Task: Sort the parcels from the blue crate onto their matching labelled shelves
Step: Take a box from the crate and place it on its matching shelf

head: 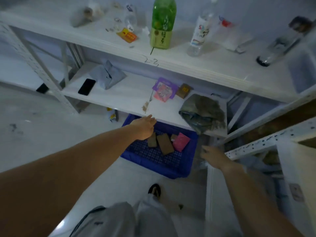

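Empty and straight-fingered, the left hand (145,128) grip hovers over flat brown cardboard parcels (165,144) and a pink plastic parcel (181,141) in the blue plastic crate (171,170) under the white shelf (119,98); the blurred right hand (212,157) grip is unclear.

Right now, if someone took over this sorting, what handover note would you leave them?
Left hand open, reaching over the blue crate, holding nothing.
Right hand blurred, seems empty.
In the crate: brown parcels and a pink parcel.
Already on the shelf above it: grey parcel, purple-pink parcel, small brown box, green-grey bag.
To do: shelve the crate's remaining parcels by label.
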Action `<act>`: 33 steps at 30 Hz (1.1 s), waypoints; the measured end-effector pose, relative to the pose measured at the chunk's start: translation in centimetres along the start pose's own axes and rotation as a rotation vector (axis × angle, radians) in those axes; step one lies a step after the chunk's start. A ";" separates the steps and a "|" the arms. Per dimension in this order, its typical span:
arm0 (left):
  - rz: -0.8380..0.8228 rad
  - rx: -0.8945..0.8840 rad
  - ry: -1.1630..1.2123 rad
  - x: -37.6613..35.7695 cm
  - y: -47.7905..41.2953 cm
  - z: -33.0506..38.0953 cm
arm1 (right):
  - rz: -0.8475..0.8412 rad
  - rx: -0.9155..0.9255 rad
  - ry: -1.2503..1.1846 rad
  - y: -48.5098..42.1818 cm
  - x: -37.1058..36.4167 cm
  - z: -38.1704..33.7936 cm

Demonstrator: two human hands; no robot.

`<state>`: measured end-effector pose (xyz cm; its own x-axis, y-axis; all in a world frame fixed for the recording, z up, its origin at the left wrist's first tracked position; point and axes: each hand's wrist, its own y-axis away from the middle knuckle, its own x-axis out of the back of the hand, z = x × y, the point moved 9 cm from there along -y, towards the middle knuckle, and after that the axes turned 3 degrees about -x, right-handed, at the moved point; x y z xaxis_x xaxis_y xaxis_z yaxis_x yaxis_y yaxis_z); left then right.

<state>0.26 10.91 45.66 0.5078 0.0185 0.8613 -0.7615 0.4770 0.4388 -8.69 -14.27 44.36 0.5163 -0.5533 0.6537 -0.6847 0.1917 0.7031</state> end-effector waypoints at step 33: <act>-0.295 0.085 0.343 -56.2 -45.1 -14.5 | -0.031 -0.104 0.395 -63.4 -36.5 11.3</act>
<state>11.91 1.11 -26.23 0.8007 0.1899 0.5682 -0.5878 0.4321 0.6839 10.11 -15.41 -27.22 0.7075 -0.2100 0.6748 -0.6206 0.2723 0.7354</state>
